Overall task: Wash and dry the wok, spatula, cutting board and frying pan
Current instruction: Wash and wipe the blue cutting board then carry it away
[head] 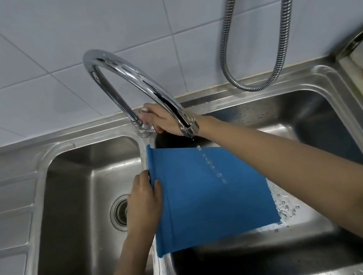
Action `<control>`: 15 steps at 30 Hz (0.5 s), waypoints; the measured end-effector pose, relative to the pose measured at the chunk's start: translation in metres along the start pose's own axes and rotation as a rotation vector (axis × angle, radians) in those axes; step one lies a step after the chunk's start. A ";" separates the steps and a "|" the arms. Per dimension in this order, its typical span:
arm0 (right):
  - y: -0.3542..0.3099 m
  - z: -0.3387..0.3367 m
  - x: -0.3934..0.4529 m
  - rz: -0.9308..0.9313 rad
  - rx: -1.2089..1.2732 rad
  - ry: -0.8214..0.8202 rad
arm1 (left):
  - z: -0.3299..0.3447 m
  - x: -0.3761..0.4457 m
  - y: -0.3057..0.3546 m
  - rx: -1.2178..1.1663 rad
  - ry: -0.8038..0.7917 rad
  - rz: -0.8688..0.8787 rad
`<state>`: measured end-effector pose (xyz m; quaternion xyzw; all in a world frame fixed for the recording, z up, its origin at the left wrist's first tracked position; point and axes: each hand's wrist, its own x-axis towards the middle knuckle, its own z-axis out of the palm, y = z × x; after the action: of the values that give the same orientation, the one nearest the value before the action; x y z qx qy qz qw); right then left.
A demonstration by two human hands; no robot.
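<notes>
Fingers of the left hand [143, 198] grip the left edge of a blue cutting board [210, 195], held tilted over the right basin of a stainless double sink [78, 160]. The right hand [160, 121] curls around the faucet handle [145, 122] at the base of the chrome faucet [130, 73], whose spout drips water onto the board.

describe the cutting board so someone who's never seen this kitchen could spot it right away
Find the steel double sink under the curved chrome tap. Over the right basin, below the spout, a flat blue cutting board is held tilted, with the left hand gripping its raised left edge and thin drips landing on it. It is the only blue thing among bare metal.
</notes>
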<state>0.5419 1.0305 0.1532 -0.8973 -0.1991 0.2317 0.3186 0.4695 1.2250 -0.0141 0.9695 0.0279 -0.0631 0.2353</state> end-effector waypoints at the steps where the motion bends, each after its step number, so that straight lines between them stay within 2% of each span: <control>1: 0.006 0.010 0.009 0.028 0.060 0.032 | 0.000 0.000 0.000 -0.001 -0.003 0.000; 3: 0.055 0.047 0.046 0.026 0.184 0.156 | 0.001 0.000 -0.002 -0.015 -0.010 -0.010; 7: 0.115 0.097 0.040 0.054 0.344 0.293 | 0.008 0.001 -0.004 -0.173 -0.054 -0.144; 12: 0.150 0.150 -0.079 0.283 0.383 0.393 | 0.016 -0.016 0.005 -0.145 -0.005 -0.123; 15: 0.166 0.169 -0.143 0.425 0.331 0.521 | 0.015 -0.020 0.008 -0.137 0.022 -0.072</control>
<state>0.3686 0.9201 -0.0326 -0.8839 0.1197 0.0855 0.4440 0.4491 1.2106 -0.0216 0.9501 0.0696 -0.0587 0.2985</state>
